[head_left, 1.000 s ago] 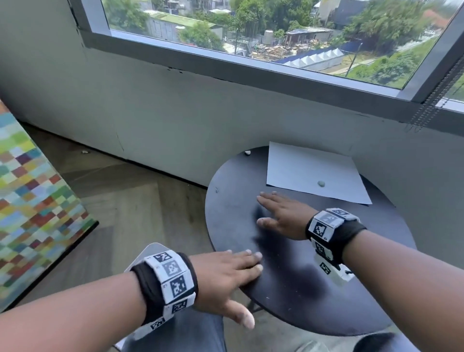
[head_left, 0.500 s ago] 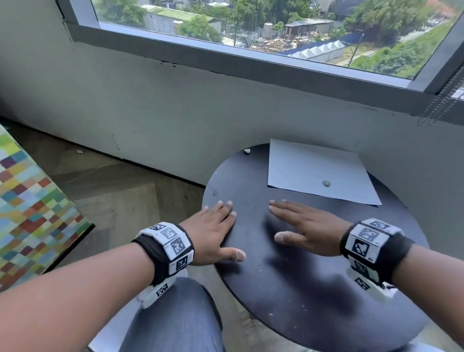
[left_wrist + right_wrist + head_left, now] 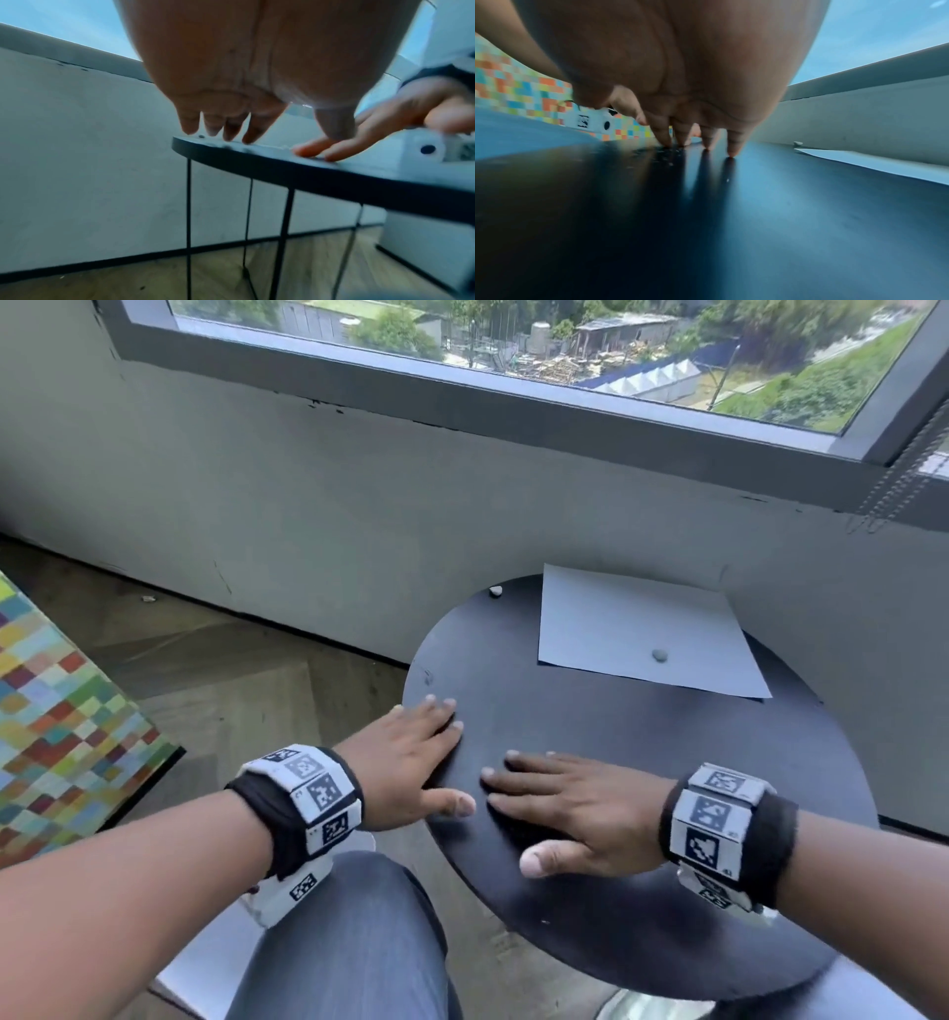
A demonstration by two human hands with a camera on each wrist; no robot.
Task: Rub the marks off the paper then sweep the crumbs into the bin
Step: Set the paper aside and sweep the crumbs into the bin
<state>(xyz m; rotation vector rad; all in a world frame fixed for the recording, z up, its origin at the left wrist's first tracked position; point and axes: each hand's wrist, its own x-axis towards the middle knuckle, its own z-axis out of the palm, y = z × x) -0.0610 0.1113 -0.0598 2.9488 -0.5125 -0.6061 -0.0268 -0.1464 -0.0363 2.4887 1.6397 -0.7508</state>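
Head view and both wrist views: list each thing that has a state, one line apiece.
left hand: open, flat at the table's left edge.
right hand: open, fingers straight, tips touching the table top.
paper: flat on the far part of the table.
grey lump: resting on the paper.
white bit: on the table, off the paper.
crumbs: loose beside the right fingertips.
table: upright.

No legible text; wristbands (image 3: 308, 793) carry only square b/w marker patterns.

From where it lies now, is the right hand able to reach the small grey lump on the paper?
Probably yes: the right hand lies flat, holding nothing, and only bare table separates it from the grey lump.
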